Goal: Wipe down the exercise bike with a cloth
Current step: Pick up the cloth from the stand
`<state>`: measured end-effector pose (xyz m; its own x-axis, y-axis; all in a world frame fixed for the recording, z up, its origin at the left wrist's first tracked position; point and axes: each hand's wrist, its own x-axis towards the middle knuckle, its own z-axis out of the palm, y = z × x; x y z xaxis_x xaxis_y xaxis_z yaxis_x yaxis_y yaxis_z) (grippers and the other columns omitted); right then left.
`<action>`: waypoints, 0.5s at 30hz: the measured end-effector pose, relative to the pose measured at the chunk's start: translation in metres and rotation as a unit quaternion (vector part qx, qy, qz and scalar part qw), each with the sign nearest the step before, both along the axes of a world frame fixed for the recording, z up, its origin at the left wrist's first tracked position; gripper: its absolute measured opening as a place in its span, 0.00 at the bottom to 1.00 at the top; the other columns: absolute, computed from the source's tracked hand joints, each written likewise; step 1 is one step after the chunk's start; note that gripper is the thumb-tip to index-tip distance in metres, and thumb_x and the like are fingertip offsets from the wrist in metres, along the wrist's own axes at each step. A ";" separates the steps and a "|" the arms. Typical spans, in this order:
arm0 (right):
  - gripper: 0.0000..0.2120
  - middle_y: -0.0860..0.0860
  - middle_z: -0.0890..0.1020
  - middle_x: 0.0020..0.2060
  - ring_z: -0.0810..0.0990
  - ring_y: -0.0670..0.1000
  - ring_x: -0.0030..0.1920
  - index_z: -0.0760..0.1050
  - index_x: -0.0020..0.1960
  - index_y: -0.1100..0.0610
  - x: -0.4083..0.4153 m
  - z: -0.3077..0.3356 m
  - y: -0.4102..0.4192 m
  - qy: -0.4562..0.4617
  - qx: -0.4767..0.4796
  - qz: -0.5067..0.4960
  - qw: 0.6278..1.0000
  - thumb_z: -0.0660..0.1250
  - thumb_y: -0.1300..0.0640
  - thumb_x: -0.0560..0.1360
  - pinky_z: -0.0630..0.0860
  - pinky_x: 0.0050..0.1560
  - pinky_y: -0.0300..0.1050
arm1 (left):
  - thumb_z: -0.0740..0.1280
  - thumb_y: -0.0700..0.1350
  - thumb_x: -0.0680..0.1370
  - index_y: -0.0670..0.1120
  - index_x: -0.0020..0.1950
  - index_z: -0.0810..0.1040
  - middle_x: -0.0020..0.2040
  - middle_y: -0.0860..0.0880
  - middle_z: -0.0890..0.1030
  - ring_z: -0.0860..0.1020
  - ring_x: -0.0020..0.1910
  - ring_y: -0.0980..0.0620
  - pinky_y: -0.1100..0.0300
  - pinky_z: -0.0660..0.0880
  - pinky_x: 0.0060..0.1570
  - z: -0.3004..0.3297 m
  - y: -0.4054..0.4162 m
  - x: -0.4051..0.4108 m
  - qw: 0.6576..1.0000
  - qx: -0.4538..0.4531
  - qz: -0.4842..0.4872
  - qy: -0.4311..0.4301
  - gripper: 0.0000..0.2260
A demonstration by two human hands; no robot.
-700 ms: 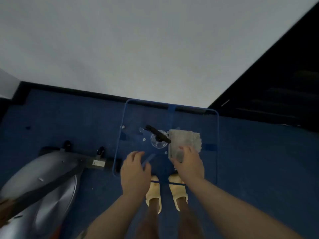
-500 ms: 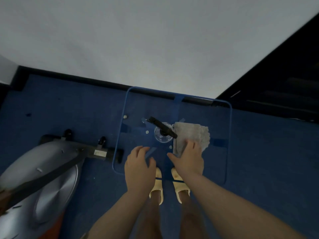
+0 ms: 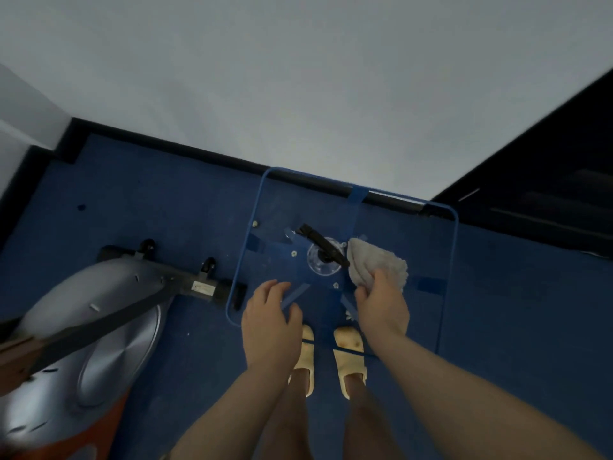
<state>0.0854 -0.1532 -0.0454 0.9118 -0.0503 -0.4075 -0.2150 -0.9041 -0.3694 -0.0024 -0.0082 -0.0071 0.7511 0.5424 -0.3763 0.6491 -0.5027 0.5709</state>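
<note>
A grey cloth [image 3: 374, 263] lies bunched on a clear blue-edged table top [image 3: 444, 260]. My right hand [image 3: 381, 303] grips the cloth's near edge, fingers curled into the fabric. To its left, my left hand [image 3: 270, 318] rests flat on the clear top with relaxed fingers, holding nothing. The exercise bike [image 3: 83, 327], silver-grey with a round flywheel cover and an orange lower part, stands on the floor at the lower left, apart from both hands.
A black post on a clear round base [image 3: 323, 254] shows through the table top, right beside the cloth. The bike's black foot bar with small wheels [image 3: 185, 277] reaches under the table's left edge. Blue carpet, a white wall, and dark furniture at right surround it.
The cloth was lying flat under my right hand; now the fingers have closed on it and gathered it into a bunch. The left hand has hardly moved.
</note>
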 end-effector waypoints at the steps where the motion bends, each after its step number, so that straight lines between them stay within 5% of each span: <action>1: 0.04 0.51 0.76 0.38 0.73 0.50 0.35 0.69 0.48 0.55 0.000 0.013 -0.004 -0.017 0.015 -0.001 1.000 0.61 0.54 0.77 0.64 0.28 0.43 | 0.64 0.44 0.76 0.50 0.63 0.74 0.66 0.52 0.71 0.70 0.63 0.51 0.50 0.68 0.63 0.008 -0.001 0.000 1.000 0.000 0.003 -0.002 0.15; 10: 0.05 0.46 0.78 0.34 0.77 0.46 0.34 0.73 0.42 0.45 0.008 0.166 -0.027 -0.148 0.289 0.021 0.946 0.67 0.52 0.75 0.75 0.31 0.47 | 0.66 0.44 0.76 0.48 0.62 0.76 0.65 0.51 0.74 0.71 0.63 0.50 0.54 0.68 0.63 0.109 0.003 0.003 0.994 0.069 -0.026 -0.085 0.14; 15: 0.05 0.47 0.78 0.32 0.76 0.46 0.31 0.74 0.41 0.47 0.003 0.238 0.002 -0.150 0.407 0.106 0.895 0.69 0.54 0.73 0.73 0.28 0.39 | 0.67 0.42 0.75 0.47 0.59 0.79 0.62 0.52 0.76 0.74 0.60 0.50 0.54 0.69 0.61 0.168 0.022 -0.025 0.979 0.130 0.077 -0.140 0.13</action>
<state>0.0880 -0.1517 0.1922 0.9400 0.3393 0.0349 0.1498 -0.3188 -0.9359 -0.0273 0.0134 0.1607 0.7065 0.7077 -0.0019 0.5655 -0.5630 0.6027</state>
